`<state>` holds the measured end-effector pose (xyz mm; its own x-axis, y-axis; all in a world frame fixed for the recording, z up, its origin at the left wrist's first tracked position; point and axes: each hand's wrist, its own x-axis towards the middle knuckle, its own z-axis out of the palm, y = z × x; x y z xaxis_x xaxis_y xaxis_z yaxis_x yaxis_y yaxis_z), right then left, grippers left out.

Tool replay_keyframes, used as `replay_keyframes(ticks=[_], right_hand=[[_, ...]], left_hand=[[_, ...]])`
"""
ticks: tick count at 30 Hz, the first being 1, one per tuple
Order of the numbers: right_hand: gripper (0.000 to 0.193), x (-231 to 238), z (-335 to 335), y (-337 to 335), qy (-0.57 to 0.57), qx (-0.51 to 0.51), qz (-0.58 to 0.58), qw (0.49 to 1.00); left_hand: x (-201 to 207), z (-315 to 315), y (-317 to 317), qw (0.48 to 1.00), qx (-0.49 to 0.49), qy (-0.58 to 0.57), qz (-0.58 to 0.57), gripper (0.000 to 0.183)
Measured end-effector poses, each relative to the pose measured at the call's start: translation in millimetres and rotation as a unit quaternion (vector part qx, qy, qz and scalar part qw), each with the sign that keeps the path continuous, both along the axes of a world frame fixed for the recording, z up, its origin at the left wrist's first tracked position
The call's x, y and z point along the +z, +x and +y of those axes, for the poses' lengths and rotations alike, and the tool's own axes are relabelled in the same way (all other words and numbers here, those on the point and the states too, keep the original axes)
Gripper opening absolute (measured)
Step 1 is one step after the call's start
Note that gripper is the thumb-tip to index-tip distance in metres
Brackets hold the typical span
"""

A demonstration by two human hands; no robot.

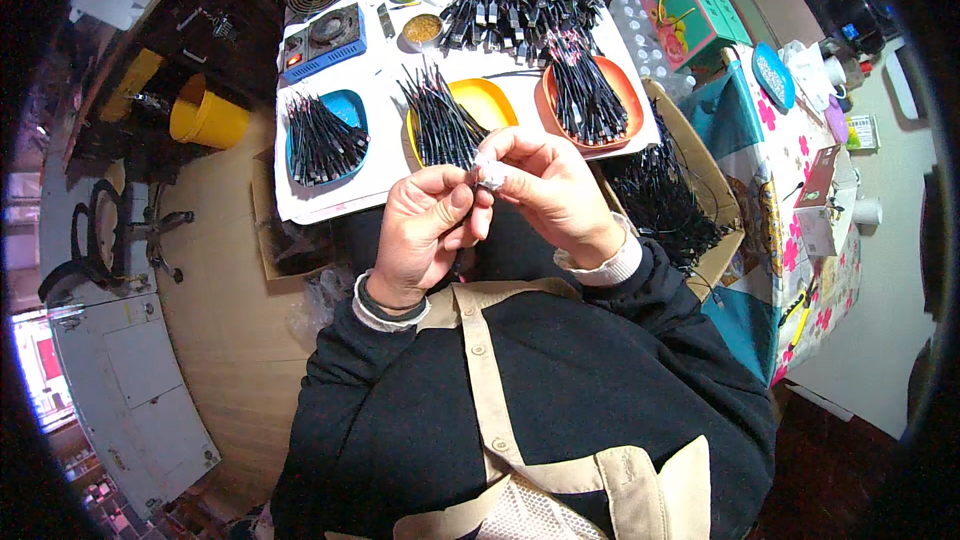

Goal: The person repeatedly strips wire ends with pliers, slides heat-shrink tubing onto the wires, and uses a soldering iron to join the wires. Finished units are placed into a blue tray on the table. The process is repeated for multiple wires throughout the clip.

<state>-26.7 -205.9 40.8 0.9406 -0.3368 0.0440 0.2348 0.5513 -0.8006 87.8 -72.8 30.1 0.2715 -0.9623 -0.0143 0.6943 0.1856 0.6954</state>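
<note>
My left hand (422, 230) and my right hand (552, 192) meet in front of my chest, just off the near edge of the white table (385, 155). Both are closed in a pinch, fingertips almost touching. A small white wrapping (490, 176) shows at the right fingertips. What the fingers hold is too small and hidden to name. Right beyond them lies a bundle of short black cables (437, 120) on a yellow tray (483, 100). More black cables fill a blue tray (345, 108) to the left and an orange tray (622, 105) to the right.
A heap of black cables with connectors (520, 5), a blue hot plate (325, 42) and a small round dish (422, 30) occupy the table's far part. A cardboard box of cables (715, 185) stands right. A flower-patterned cloth (785, 230) covers the side table. A yellow bin (208, 112) is left.
</note>
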Motion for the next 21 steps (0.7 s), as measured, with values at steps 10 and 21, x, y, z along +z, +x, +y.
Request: replay_keyframes(ticks=[10,21], right_hand=[[0.010,-10.8,12.6,1.0,0.172,0.012,-0.009,0.985],[0.016,-21.9,-1.9,-20.9,0.050,-0.061,0.105,0.991]], left_hand=[[-7.8,-2.5,-11.2,0.987,0.111,-0.005,-0.115,0.015],[-7.0,-2.6,-8.8,0.980,0.138,-0.021,-0.141,0.014]])
